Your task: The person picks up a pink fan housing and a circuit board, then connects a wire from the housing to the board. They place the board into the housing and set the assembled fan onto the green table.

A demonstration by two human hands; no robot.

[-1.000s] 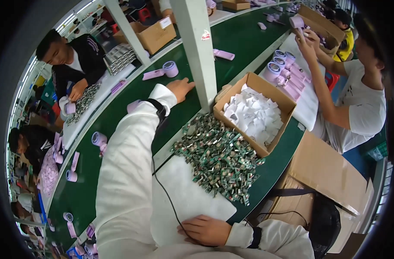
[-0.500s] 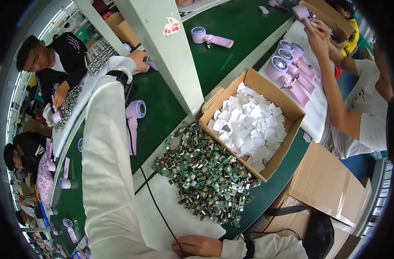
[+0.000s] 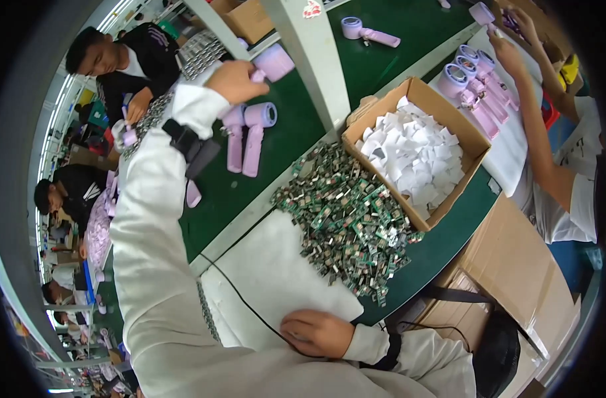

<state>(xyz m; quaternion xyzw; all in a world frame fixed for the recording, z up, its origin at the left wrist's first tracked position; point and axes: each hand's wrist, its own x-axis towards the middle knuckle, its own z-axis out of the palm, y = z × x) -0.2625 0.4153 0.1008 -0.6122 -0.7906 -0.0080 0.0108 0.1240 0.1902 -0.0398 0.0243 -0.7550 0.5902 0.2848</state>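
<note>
My left hand (image 3: 238, 82), at the end of my outstretched arm, is closed on a lavender handheld fan (image 3: 274, 63) above the green conveyor belt (image 3: 213, 219). Its round head points right, and my fingers cover its slim end. Just below, two more lavender fans (image 3: 252, 142) lie side by side on the belt. On the white mat (image 3: 250, 272) near me rests my right hand (image 3: 318, 333) with curled fingers; what they hold, if anything, is hidden. A black cable (image 3: 240, 298) runs across the mat and passes beneath that hand. Beyond it lies a heap of small green circuit boards (image 3: 356, 225).
A cardboard box (image 3: 442, 215) of white paper pieces adjoins the boards. A white post (image 3: 309, 60) rises between mat and belt. At right, a co-worker's hands (image 3: 508, 53) hold a fan above several others (image 3: 472, 83). Another person (image 3: 137, 66) works across the belt.
My view has shifted, so the scene sits differently. My left hand, earlier partly behind the post, now shows the fan plainly. Two fans show below it where one was visible. My right hand stays on the mat.
</note>
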